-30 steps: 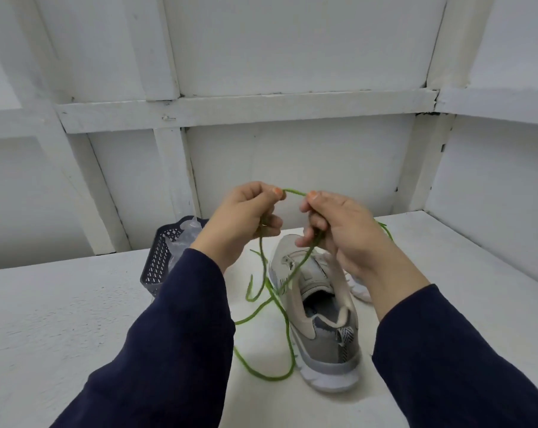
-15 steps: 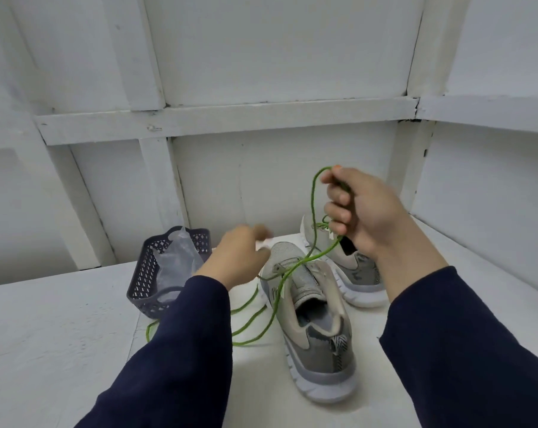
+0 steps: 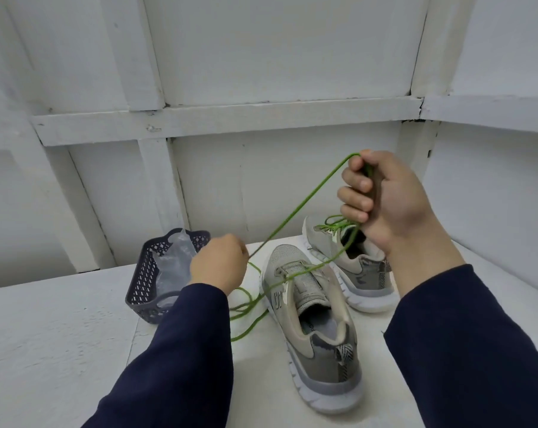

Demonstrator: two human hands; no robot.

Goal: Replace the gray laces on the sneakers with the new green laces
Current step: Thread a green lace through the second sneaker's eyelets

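Within the last second the two hands, which had been close together above the near sneaker [image 3: 311,329], had drawn apart: the right hand [image 3: 391,199] had stayed high with its fingers curled into a fist round the green lace [image 3: 304,202], while the left hand [image 3: 218,267] had dropped low beside the basket [image 3: 142,285] and pinched the lace near its dark tip, though its fingertips faced away from the camera. One strand ran straight between the hands; another fell from under the right fist to the front eyelets of the near sneaker, and the slack lay looped on the table [image 3: 61,335] just left of that shoe. The far sneaker [image 3: 363,270] already wore green lacing, so the work appeared to be well past halfway, with only the near shoe's upper eyelets left. The spread looked like a way to even out the lace and free one end for threading, which would need the tip aimed at the next open eyelet
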